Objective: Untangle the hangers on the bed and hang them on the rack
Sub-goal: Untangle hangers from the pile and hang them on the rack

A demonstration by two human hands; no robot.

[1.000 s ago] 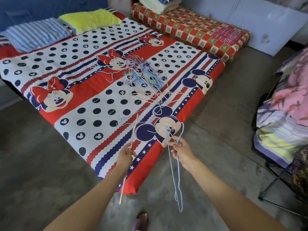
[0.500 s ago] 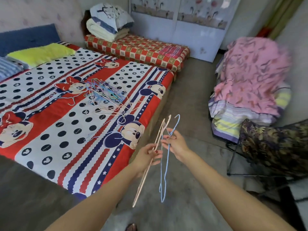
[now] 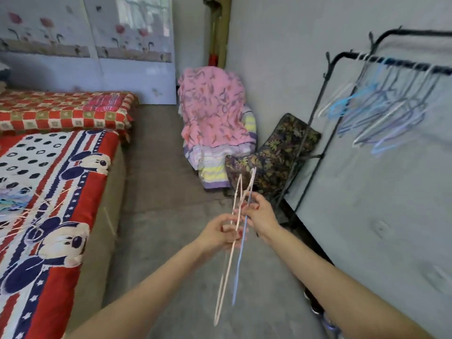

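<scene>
My left hand [image 3: 221, 232] grips a thin cream wire hanger [image 3: 226, 272] that hangs down towards the floor. Right beside it my right hand [image 3: 261, 217] pinches a light blue wire hanger [image 3: 238, 265]; the two hangers lie side by side and nearly touch. A tangle of hangers [image 3: 14, 209] still lies on the cartoon-print bed [image 3: 73, 204] at the far left edge. At the right stands a black rack [image 3: 330, 77] with several blue and white hangers [image 3: 381, 111] on its top bar.
A chair under pink and striped blankets [image 3: 215, 121] stands ahead, with a dark floral cushion [image 3: 276, 152] leaning beside the rack. A pale mattress [image 3: 379, 204] leans on the right wall behind the rack. A second bed [image 3: 63, 111] with red checks is at the back left.
My view has swung right, from the bed to the rack. Both hands have come together, so the cream and blue hangers now lie side by side.
</scene>
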